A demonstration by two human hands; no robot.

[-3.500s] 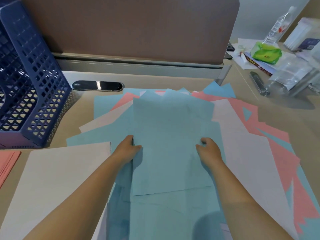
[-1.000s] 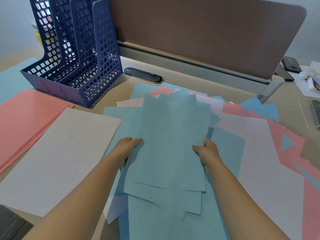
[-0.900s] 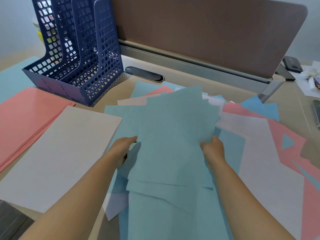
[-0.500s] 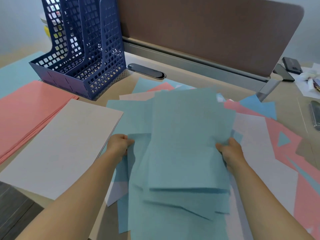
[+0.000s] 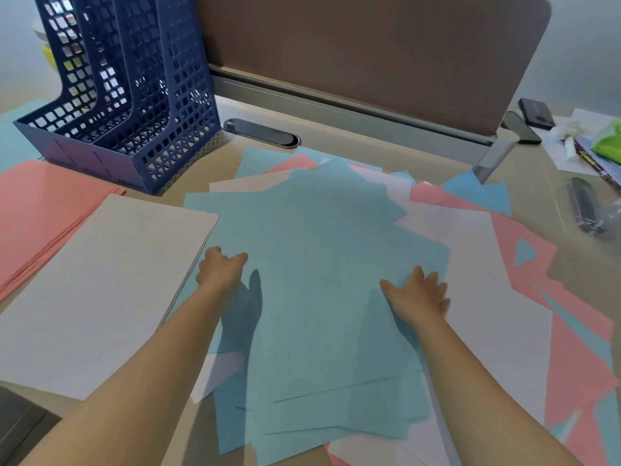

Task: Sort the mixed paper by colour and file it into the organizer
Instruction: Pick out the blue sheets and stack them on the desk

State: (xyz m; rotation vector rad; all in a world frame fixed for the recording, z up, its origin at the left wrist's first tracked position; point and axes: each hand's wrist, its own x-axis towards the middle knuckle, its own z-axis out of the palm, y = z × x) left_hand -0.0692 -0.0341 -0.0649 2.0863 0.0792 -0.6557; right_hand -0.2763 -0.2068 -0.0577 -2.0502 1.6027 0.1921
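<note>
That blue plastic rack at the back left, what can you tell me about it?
The blue organizer looks like moulded plastic with grid-perforated walls. Upright dividers split it into slots open at the front, and no paper shows inside them. It stands upright on the desk against the brown partition, just behind the pink stack. Neither hand touches it.

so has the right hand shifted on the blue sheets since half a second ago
Yes. The right hand let go of the blue sheets' edge and now lies flat on them, further from the white stack.
</note>
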